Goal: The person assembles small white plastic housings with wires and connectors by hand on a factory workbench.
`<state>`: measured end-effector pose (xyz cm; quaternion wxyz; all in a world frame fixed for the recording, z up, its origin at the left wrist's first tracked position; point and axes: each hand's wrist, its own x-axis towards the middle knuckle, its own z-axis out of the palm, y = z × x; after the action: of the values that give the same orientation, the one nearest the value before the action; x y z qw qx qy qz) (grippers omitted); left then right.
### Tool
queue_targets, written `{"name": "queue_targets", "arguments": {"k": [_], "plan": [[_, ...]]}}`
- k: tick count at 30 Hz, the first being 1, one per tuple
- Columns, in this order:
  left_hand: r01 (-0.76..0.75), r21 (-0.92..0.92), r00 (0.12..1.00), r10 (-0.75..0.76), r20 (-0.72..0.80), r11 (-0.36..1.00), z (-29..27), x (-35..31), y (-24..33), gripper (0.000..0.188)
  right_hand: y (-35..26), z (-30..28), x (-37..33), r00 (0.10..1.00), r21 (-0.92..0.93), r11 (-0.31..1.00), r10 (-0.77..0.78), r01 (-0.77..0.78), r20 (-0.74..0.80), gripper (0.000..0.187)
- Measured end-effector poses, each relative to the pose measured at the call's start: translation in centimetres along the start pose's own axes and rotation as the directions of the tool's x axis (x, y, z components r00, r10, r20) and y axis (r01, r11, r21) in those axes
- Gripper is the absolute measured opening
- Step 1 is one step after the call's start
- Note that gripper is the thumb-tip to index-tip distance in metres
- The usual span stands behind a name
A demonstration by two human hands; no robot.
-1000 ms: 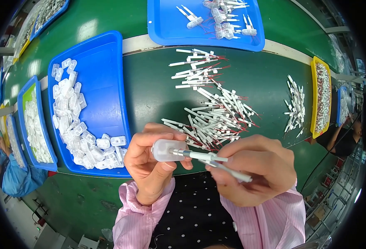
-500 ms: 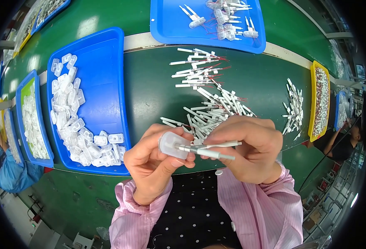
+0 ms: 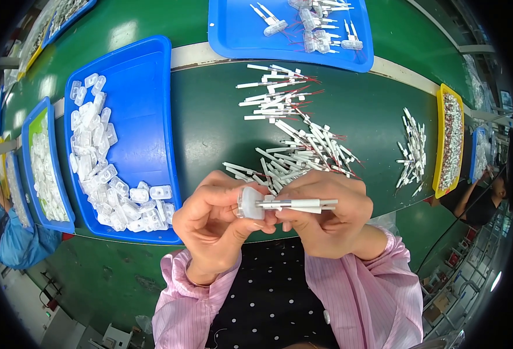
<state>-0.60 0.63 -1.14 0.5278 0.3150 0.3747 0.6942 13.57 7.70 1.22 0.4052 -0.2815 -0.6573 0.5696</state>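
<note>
Between finger and thumb, my left hand (image 3: 210, 218) pinches a translucent plastic housing (image 3: 249, 203). White-sleeved leads (image 3: 300, 205) with bare metal-looking ends stick out of the housing toward the right. My right hand (image 3: 332, 218) is closed on these leads close to the housing, its thumb and forefinger almost touching the left fingers. Just beyond both hands lies a loose pile of white-sleeved leads (image 3: 320, 145), some with thin red wires. The fingers hide part of where the leads enter the housing.
A blue tray (image 3: 146, 99) at left holds many clear housings. At the far side, another blue tray (image 3: 233, 43) carries housings with leads fitted. A smaller heap of white sleeves (image 3: 412, 148) and a yellow tray (image 3: 442, 174) are at right. Another person in blue (image 3: 27, 244) is at far left.
The housing has turned so that its leads now point straight right. My right hand has moved slightly left, closer to the housing and my left fingers.
</note>
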Motion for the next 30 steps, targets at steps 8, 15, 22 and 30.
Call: {"name": "queue_targets", "arguments": {"k": [8, 15, 22, 30], "plan": [[-0.111, 0.120, 0.993, 0.116, -0.032, 0.987, -0.6, 0.8, -0.3, 0.050, 1.0, -0.9, 3.0, 0.942, -0.242, 0.913, -0.297, 0.328, 0.156, 0.017], [0.235, 0.953, 0.898, 0.418, -0.139, -0.189, -8.2, 1.1, 3.3, 0.026, 4.9, -10.0, 14.8, 0.937, -0.202, 0.937, 0.229, -0.286, -0.264, 0.024], [0.290, 0.789, 0.946, 0.285, -0.152, -0.542, -12.0, 1.3, 6.3, 0.028, 4.2, -12.7, 15.1, 0.882, -0.145, 0.917, 0.300, -0.372, -0.363, 0.039], [0.184, 0.879, 0.964, 0.257, -0.074, -0.439, -13.2, 1.0, 6.3, 0.007, 0.2, -21.0, 4.6, 0.792, -0.507, 0.735, 0.067, -0.451, -0.607, 0.020]]}}
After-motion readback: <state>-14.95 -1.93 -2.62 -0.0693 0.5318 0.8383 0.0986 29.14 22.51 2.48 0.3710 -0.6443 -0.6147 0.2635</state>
